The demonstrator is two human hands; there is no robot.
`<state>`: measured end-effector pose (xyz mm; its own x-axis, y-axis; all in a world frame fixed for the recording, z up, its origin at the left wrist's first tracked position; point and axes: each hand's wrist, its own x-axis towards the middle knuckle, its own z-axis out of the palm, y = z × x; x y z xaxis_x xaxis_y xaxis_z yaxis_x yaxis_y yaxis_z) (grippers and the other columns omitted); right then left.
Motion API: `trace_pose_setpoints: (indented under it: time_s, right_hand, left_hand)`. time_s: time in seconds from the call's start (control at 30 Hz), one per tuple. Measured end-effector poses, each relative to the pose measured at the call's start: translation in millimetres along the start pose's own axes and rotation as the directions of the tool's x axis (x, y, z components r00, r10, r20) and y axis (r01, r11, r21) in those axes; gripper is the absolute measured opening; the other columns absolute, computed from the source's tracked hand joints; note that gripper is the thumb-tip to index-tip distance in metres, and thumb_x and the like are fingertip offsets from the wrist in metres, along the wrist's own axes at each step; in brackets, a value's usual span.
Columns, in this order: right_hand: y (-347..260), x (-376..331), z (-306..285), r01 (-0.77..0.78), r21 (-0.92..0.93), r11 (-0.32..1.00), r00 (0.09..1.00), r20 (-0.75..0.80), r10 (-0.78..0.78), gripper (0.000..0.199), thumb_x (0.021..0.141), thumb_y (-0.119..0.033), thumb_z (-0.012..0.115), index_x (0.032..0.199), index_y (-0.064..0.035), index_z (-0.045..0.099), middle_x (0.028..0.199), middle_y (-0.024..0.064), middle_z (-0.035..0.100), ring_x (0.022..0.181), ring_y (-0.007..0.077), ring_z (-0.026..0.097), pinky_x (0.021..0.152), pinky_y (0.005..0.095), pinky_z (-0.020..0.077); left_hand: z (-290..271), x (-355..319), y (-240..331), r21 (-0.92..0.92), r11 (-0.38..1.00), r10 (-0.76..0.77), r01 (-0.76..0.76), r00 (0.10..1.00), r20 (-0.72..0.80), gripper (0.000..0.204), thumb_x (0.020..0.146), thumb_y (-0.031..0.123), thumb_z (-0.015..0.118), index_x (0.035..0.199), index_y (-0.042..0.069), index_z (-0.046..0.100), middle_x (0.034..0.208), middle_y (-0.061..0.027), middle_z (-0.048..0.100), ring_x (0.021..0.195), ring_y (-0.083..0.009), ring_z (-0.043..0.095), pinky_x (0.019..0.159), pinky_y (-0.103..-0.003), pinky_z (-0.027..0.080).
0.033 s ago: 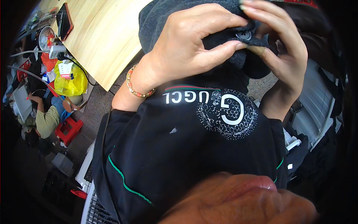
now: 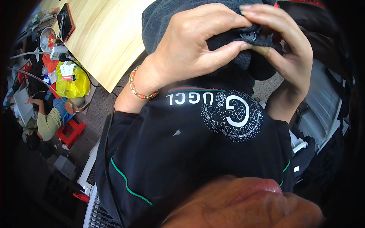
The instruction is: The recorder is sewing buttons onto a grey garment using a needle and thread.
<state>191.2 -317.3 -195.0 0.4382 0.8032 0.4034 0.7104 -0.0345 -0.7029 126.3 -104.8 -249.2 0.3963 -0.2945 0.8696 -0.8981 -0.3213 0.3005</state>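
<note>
From my end I see a dark button (image 2: 248,35) on the dark grey garment (image 2: 159,21). Left of the button, the left hand (image 2: 194,41) pinches the cloth, thumb below, forefinger above. Right of it, the right hand (image 2: 299,57) curves, thumb against the edge; I can't tell whether it grips.

bright, whitish light lies across the desk (image 2: 110,38), paling its surface. right of the desk, the hands (image 2: 194,43) are well lit on their backs and fairly sharp, the hollow between them dark. below the desk, the black shirt (image 2: 171,152) loses most folds in near-black tone. left of the desk, the yellow bag (image 2: 74,83) glows; beyond it, shapes bend, shrink and soften toward the fisheye rim, ringed by black vignetting.
</note>
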Motion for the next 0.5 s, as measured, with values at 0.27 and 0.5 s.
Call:
trace_pose_setpoints:
  time_s: [0.27, 0.5]
  right_hand:
    - [14, -17, 3, -0.235, 0.256, 0.938, 0.971, 0.025, 0.237, 0.041, 0.074, 0.002, 0.076, 0.112, 0.0046, 0.061, 0.114, 0.0129, 0.063, 0.07, 0.0023, 0.051, 0.06, 0.0137, 0.0369]
    - [7, -11, 2, -0.224, 0.367, 0.903, 0.974, 0.043, 0.224, 0.034, 0.074, 0.006, 0.072, 0.106, 0.0044, 0.061, 0.102, 0.0114, 0.063, 0.074, 0.005, 0.056, 0.061, 0.0142, 0.0398]
  left_hand:
    - [3, 5, 35, -0.178, 0.883, -0.446, 0.434, 0.895, -0.032, 0.03, 0.079, 0.0, 0.075, 0.107, -0.005, 0.065, 0.096, -0.0143, 0.067, 0.086, -0.0208, 0.067, 0.077, -0.028, 0.053]
    - [-2, 10, 44, -0.247, 0.7, -0.679, 0.67, 0.731, 0.057, 0.032, 0.077, -0.005, 0.076, 0.106, -0.005, 0.065, 0.101, -0.0126, 0.068, 0.094, -0.0179, 0.067, 0.085, -0.026, 0.053]
